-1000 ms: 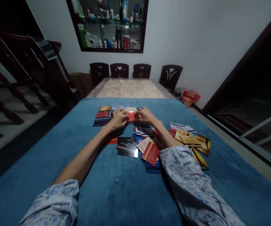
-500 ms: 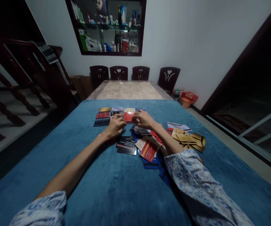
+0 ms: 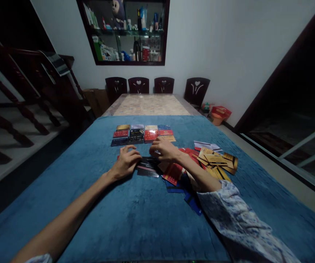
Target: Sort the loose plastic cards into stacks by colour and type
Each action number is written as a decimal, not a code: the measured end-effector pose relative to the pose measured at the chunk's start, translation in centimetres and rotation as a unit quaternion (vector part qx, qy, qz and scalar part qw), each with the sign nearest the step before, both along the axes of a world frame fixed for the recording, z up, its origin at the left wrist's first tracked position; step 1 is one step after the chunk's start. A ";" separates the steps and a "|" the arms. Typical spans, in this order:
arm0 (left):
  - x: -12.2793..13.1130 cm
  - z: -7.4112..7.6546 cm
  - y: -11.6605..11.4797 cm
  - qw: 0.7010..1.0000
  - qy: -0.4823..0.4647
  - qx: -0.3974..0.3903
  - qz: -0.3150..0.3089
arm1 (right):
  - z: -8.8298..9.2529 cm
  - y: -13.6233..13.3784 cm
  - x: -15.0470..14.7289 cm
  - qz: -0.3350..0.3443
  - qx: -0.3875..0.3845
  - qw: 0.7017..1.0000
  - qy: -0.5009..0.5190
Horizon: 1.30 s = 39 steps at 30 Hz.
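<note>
My left hand (image 3: 126,162) rests on the cloth with loosely curved fingers, its fingertips at the left edge of a small stack of black cards (image 3: 148,168). A red card edge shows just behind that hand. Over the near pile hovers my right hand (image 3: 164,149), its fingers bent downward and a gap between them and the thumb; whitish cards show through the gap. Below its wrist lie red cards (image 3: 172,174) and blue cards (image 3: 174,187), overlapping. Beyond both hands, cards lie in neat columns, among them black cards (image 3: 137,136) and red cards (image 3: 151,135).
Gold cards (image 3: 216,160) and white striped cards (image 3: 205,146) are spread to the right. A blue cloth (image 3: 113,219) covers the near table, with the patterned tabletop (image 3: 152,104) beyond. Dark chairs (image 3: 197,91) stand at the far end, near a red bag (image 3: 221,111).
Both hands have drawn back toward me from the card columns, the left also leftward. A yellowish card now shows at the front of the rightmost column, where my right hand was.
</note>
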State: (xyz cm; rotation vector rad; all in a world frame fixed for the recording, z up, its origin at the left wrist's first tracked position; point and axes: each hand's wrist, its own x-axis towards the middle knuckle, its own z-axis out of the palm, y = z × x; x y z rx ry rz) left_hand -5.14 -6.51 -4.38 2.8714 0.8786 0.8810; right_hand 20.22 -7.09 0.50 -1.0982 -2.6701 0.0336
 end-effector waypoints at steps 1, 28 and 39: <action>-0.2 0.0 -0.4 1.000 -0.003 -0.006 0.001 | 0.1 -0.3 -0.2 0.004 -0.007 1.000 -0.008; -1.5 0.0 -0.7 0.995 0.057 0.021 -0.085 | -0.5 -1.8 -1.5 -0.019 -0.072 0.988 -0.139; -1.3 0.1 -0.5 0.993 0.027 0.082 -0.074 | -0.1 -1.6 -1.2 0.020 -0.021 0.995 -0.093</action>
